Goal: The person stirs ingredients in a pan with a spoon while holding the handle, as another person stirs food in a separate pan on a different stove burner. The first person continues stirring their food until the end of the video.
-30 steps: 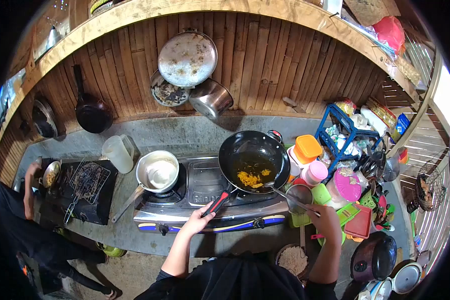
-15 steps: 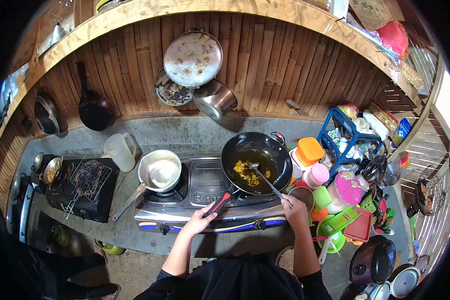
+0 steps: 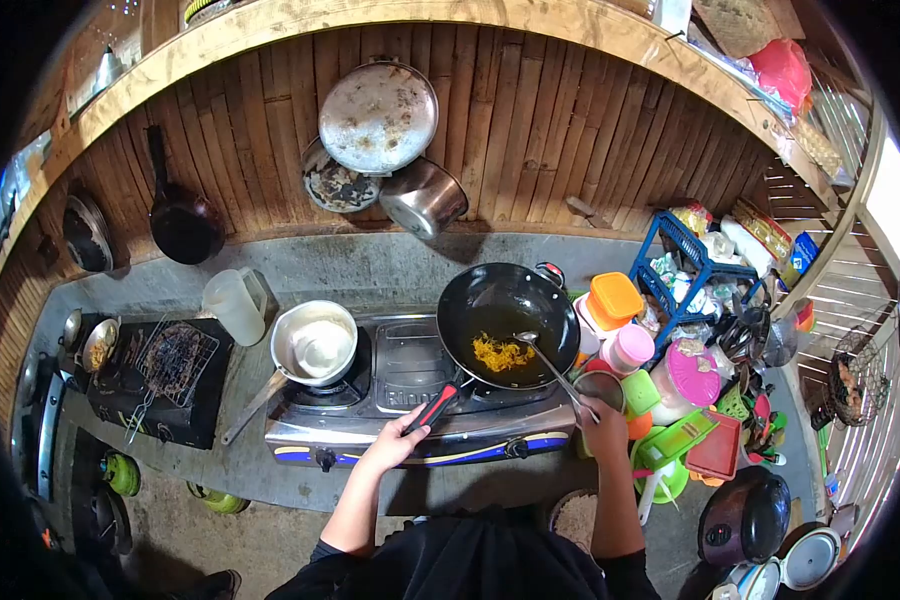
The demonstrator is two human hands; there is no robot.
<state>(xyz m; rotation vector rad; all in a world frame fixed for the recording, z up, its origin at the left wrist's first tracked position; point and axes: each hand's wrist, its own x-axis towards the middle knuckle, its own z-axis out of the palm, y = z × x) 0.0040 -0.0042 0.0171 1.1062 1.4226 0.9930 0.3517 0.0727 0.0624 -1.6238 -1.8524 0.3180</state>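
A black wok (image 3: 500,290) sits on the right burner with oil in it. Golden-orange shreds (image 3: 502,353) lie bunched in the oil. My left hand (image 3: 394,445) is closed around the wok's red and black handle (image 3: 437,404), in front of the stove's middle. A long metal spoon (image 3: 555,372) is in my right hand (image 3: 603,432), its handle gripped at the wok's right front. The spoon's bowl rests inside the wok, at the right side of the shreds.
On the left burner stands a saucepan (image 3: 315,345) with its handle jutting forward left. A plastic jug (image 3: 236,308) and a grill rack (image 3: 180,358) are farther left. Colourful containers (image 3: 630,347) crowd the wok's right side, near a blue rack (image 3: 695,263).
The spoon's bowl has shifted right, and the shreds are drawn into a tighter heap. My right hand has moved slightly right. At lower left, another person's legs have mostly left view.
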